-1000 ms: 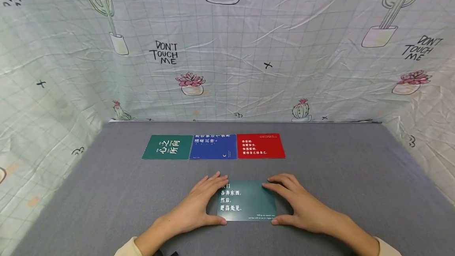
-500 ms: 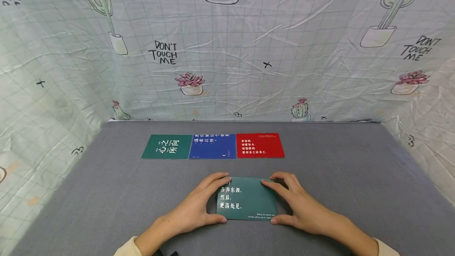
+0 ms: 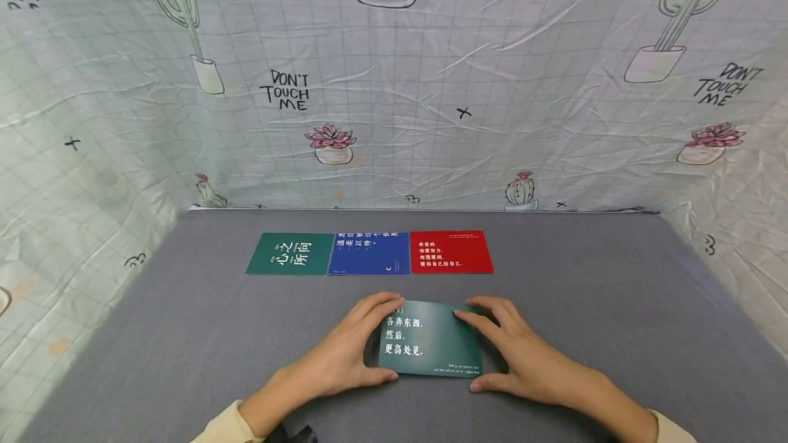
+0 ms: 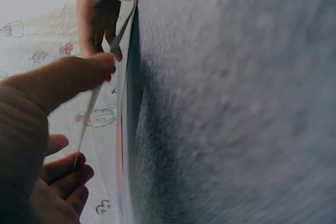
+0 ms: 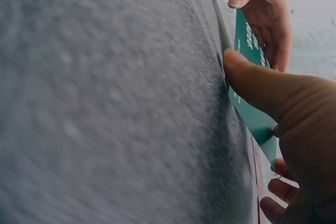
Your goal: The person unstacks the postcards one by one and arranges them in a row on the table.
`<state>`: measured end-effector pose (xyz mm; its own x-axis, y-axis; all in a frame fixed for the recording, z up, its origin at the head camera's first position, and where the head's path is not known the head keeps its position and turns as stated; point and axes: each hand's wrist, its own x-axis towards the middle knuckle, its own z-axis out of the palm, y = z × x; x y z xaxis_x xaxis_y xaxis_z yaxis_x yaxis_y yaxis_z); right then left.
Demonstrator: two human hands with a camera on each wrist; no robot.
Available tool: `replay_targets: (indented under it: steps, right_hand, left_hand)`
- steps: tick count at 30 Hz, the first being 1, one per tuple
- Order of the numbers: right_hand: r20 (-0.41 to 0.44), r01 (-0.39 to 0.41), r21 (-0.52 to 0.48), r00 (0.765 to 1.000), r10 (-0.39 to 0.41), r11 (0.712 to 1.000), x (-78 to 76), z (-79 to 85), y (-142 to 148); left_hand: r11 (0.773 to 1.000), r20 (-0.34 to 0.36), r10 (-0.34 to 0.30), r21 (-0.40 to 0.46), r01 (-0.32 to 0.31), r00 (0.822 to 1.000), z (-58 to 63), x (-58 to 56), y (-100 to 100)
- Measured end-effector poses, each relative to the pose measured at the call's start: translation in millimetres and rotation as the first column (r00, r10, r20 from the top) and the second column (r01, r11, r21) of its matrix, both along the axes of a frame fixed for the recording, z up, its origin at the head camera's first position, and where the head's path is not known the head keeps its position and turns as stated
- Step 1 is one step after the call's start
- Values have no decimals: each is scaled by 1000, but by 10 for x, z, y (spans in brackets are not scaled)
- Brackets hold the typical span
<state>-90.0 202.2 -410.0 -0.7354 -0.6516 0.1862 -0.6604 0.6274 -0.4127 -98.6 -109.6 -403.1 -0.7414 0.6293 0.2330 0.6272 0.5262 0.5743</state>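
Between my two hands is a dark green postcard (image 3: pixel 431 340) printed with white characters. My left hand (image 3: pixel 345 347) holds its left end, fingertips at the far corner and thumb at the near one. At the opposite end, my right hand (image 3: pixel 532 357) grips the card the same way, its index finger lying over the far right corner. The left wrist view shows the postcard (image 4: pixel 87 116) almost edge-on and slanted, its left end raised from the table. In the right wrist view, the right end of the postcard (image 5: pixel 257 121) sits low, near the cloth.
Farther back, three cards lie side by side in a row: a green card (image 3: pixel 289 255), a blue card (image 3: pixel 369 258) and a red card (image 3: pixel 452 251). They rest on a grey cloth-covered table (image 3: pixel 585 279). A cactus-print curtain (image 3: pixel 394 74) encloses the back and sides.
The green postcard has come up off the table, its left end higher, and shifted slightly away from me. My left hand has risen with it; the right hand has barely moved.
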Motion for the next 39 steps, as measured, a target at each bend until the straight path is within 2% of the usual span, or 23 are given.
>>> replay_targets:
  steps: [6, 14, 18, 21, 28, 39]
  right_hand:
    - [-63, -2, 2, 998, 2, 1000, -93, 46, 77]
    - [-54, 11, -10, 998, -12, 1000, -232, 78, 229]
    - [-71, 19, -9, 997, -20, 1000, -293, 139, 323]
    - [-99, 21, -10, 995, -22, 1000, -347, 192, 404]
    - [-149, 42, -24, 988, -45, 999, -454, 289, 613]
    - [-141, 60, -7, 988, -61, 998, -652, 402, 921]
  left_hand:
    - [1000, -30, 11, 13, -10, 1000, 61, -74, 99]
    - [1000, -12, 16, 22, -15, 1000, 154, -201, 329]
    - [999, -46, 8, 36, -6, 999, 182, -281, 429]
    - [999, -62, 3, 38, 0, 998, 183, -354, 513]
    - [999, -29, 10, 36, -9, 1000, 147, -527, 756]
    - [998, -90, 55, 3, -55, 994, 170, -756, 1073]
